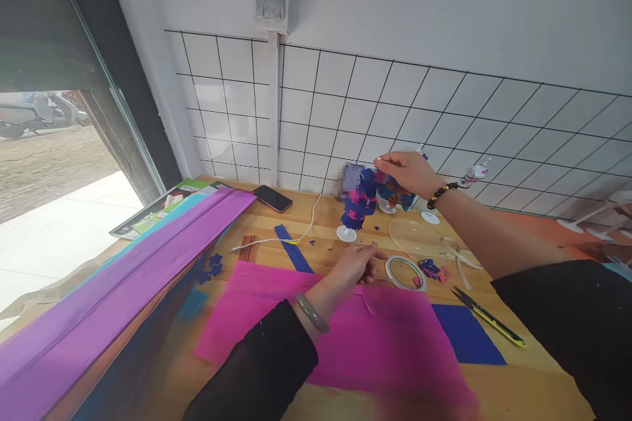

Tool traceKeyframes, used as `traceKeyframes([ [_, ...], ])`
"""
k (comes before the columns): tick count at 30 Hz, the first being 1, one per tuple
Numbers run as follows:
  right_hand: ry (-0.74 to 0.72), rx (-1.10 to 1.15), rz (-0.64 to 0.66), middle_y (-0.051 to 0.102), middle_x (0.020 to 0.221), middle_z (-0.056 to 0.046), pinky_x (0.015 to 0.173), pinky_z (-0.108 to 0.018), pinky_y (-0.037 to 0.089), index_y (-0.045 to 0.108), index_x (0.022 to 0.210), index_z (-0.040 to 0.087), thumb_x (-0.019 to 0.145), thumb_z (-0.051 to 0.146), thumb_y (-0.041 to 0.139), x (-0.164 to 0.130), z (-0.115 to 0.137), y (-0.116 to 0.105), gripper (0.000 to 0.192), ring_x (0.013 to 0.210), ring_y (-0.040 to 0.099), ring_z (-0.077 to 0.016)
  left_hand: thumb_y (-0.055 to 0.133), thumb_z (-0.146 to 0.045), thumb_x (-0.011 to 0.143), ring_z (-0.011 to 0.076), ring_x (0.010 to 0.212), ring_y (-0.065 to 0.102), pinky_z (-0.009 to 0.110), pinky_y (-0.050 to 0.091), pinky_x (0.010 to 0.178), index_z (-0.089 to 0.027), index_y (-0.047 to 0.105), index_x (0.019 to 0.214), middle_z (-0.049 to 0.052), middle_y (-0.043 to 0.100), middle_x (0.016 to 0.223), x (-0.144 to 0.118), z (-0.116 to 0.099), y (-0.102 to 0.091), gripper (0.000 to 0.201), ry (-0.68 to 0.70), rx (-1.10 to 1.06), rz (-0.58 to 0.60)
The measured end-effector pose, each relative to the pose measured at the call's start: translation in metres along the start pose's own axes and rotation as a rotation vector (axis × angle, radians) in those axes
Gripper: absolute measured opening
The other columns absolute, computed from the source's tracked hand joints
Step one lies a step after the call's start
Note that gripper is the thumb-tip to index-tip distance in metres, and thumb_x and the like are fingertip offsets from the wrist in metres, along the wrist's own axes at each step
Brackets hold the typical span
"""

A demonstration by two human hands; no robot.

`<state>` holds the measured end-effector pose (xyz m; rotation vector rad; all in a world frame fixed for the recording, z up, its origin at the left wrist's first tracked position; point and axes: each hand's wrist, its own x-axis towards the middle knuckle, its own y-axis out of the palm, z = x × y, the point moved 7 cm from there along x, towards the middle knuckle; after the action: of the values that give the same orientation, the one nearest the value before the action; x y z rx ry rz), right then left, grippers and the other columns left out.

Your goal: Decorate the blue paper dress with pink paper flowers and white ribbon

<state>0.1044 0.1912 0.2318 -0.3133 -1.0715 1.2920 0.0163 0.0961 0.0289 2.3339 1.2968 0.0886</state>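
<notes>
My right hand point(407, 172) is raised at the top of a blue and pink paper flower decoration point(360, 200) on a round white base point(346, 234). Its thumb and fingertips are pinched together beside the upper petals; what they hold is too small to make out. My left hand point(354, 266) is low over a bright pink sheet point(276, 309), just left of a roll of tape point(405, 273). Its fingers are curled, the index finger pointing right, and anything inside them is hidden. Behind my right hand, a darker blue and brown paper flower point(399, 199) partly shows.
Black-and-yellow snips point(488, 317) and a dark blue sheet point(467, 335) lie at right. A purple folded sheet point(148, 283) runs along the left. Near the wall are a phone point(272, 198) and a white cable point(313, 217). Blue flower cut-outs point(212, 267) lie left.
</notes>
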Motion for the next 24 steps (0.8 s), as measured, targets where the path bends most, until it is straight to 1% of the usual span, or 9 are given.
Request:
traceKeyframes([
  [3, 0.018, -0.034, 0.024, 0.053, 0.051, 0.001, 0.049, -0.026, 0.045, 0.067, 0.076, 0.015, 0.075, 0.046, 0.056, 0.000, -0.004, 0.002, 0.033, 0.046, 0.047, -0.0104, 0.049, -0.048, 0.076, 0.0056, 0.038, 0.037, 0.021, 0.023, 0.041, -0.012, 0.060, 0.083, -0.005, 0.042, 0.047, 0.003, 0.001, -0.003, 0.038, 0.009, -0.024, 0.001],
  [6, 0.038, -0.059, 0.025, 0.054, 0.051, 0.001, 0.045, -0.026, 0.043, 0.067, 0.072, 0.016, 0.074, 0.047, 0.056, 0.000, -0.004, 0.002, 0.033, 0.045, 0.048, -0.0114, 0.051, -0.045, 0.075, 0.0052, 0.038, 0.036, 0.020, 0.022, 0.041, -0.013, 0.059, 0.082, -0.006, 0.042, 0.048, 0.004, 0.000, -0.008, 0.033, 0.000, -0.060, -0.021],
  [11, 0.037, -0.115, 0.010, 0.055, 0.051, -0.001, 0.044, -0.027, 0.040, 0.064, 0.066, 0.018, 0.074, 0.048, 0.056, -0.005, 0.006, 0.000, 0.032, 0.045, 0.051, -0.0132, 0.056, -0.038, 0.071, 0.0035, 0.038, 0.032, 0.019, 0.018, 0.040, -0.013, 0.058, 0.083, -0.007, 0.040, 0.048, 0.004, -0.002, -0.015, 0.028, -0.033, -0.151, -0.068],
  [15, 0.066, -0.138, 0.019, 0.055, 0.049, -0.001, 0.041, -0.028, 0.037, 0.065, 0.068, 0.020, 0.074, 0.049, 0.055, -0.010, 0.006, -0.001, 0.032, 0.039, 0.047, -0.0130, 0.057, -0.035, 0.070, 0.0035, 0.038, 0.032, 0.019, 0.018, 0.040, -0.013, 0.057, 0.085, -0.007, 0.040, 0.049, 0.007, -0.001, -0.021, 0.027, -0.051, -0.176, -0.106],
  [18, 0.078, -0.109, 0.027, 0.052, 0.047, 0.000, 0.039, -0.028, 0.037, 0.065, 0.069, 0.020, 0.074, 0.049, 0.055, -0.012, 0.004, -0.001, 0.031, 0.038, 0.046, -0.0128, 0.058, -0.034, 0.069, 0.0032, 0.038, 0.032, 0.019, 0.017, 0.040, -0.013, 0.057, 0.085, -0.007, 0.040, 0.049, 0.008, -0.001, -0.022, 0.027, -0.045, -0.187, -0.104],
  [21, 0.078, -0.087, 0.031, 0.056, 0.052, -0.002, 0.039, -0.028, 0.039, 0.065, 0.070, 0.019, 0.074, 0.048, 0.056, -0.013, 0.003, -0.002, 0.030, 0.040, 0.047, -0.0126, 0.058, -0.032, 0.068, 0.0031, 0.038, 0.033, 0.019, 0.015, 0.039, -0.014, 0.056, 0.083, -0.007, 0.040, 0.049, 0.006, -0.003, -0.021, 0.024, -0.040, -0.194, -0.103],
  [24, -0.001, -0.134, 0.004, 0.062, 0.062, -0.005, 0.043, -0.028, 0.042, 0.065, 0.066, 0.018, 0.073, 0.047, 0.057, -0.013, 0.007, -0.005, 0.030, 0.047, 0.052, -0.0143, 0.059, -0.032, 0.067, 0.0028, 0.037, 0.032, 0.019, 0.015, 0.039, -0.014, 0.056, 0.082, -0.007, 0.040, 0.049, 0.005, -0.004, -0.022, 0.024, -0.048, -0.195, -0.116],
])
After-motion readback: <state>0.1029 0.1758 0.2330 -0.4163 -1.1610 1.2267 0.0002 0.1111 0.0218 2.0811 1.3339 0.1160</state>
